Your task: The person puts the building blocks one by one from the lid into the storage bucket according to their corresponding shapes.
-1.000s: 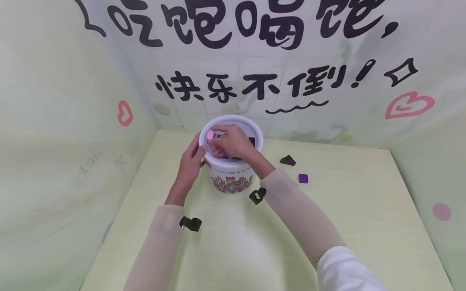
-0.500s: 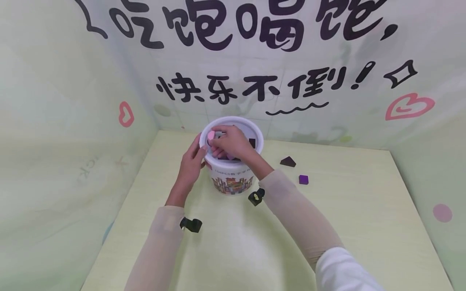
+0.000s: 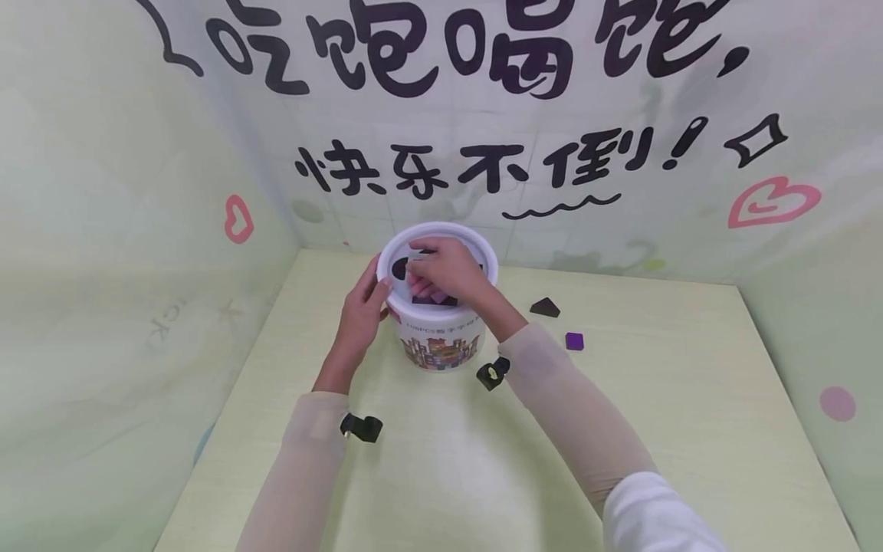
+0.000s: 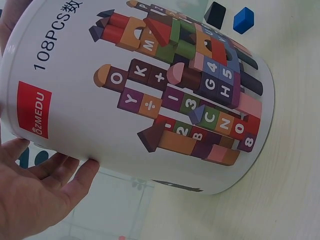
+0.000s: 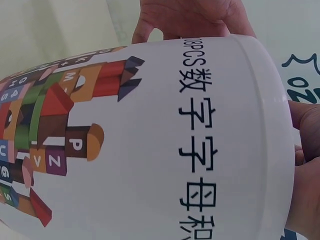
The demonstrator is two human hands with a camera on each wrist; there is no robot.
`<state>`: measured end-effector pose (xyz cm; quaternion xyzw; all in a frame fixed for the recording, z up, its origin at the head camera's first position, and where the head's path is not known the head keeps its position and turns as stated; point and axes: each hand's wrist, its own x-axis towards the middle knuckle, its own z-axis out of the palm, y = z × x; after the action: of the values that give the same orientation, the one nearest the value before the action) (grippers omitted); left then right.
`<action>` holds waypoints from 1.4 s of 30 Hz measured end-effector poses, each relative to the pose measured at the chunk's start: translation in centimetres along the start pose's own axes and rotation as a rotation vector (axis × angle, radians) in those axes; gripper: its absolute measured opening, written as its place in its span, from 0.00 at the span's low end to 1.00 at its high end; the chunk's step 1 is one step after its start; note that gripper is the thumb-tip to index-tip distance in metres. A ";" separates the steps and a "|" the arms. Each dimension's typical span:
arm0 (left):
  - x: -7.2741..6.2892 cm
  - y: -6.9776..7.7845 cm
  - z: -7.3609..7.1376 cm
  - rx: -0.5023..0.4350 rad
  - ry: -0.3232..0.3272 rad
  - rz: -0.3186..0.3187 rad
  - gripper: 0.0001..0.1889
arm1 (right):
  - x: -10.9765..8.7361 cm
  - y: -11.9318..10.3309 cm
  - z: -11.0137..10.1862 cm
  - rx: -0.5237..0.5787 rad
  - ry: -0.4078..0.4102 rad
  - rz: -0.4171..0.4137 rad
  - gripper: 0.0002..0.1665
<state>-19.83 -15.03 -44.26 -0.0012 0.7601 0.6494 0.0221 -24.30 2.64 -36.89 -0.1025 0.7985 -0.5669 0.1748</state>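
the left hand [image 3: 362, 307] grips the tub [image 3: 441, 349]; the right hand [image 3: 448, 270] bends over its top, any hold unclear.

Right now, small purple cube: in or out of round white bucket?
Out: the cube lies on the pale yellow table, apart from the bucket.

White gleams the tub [image 3: 441, 345] mid-frame in the head view, black lettering above a print of blocks in red, orange, green and purple, with a red label [image 4: 34, 110] at far left in the left-wrist view! Right of centre, there's a purple cube [image 3: 574, 341] and a near-black wedge [image 3: 545, 307] against the pale yellow table [image 3: 621, 429]. Beige sleeves [image 3: 297, 468] below, black characters [image 3: 493, 165] across the top, and pink hearts [image 3: 774, 203] left and right!
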 end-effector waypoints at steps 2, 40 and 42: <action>0.0 0.0 0.0 0.004 0.004 0.011 0.27 | -0.1 0.1 -0.2 0.019 0.003 -0.014 0.29; -0.1 -0.3 0.3 0.018 0.038 0.020 0.28 | -3.8 3.5 -6.8 0.181 0.147 -0.011 0.25; -0.1 -0.3 0.4 0.018 0.035 0.026 0.28 | -4.0 3.8 -7.1 0.187 0.153 -0.009 0.25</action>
<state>-19.74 -14.73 -44.61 -0.0026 0.7660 0.6429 0.0003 -23.27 11.58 -37.72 -0.0456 0.7526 -0.6459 0.1195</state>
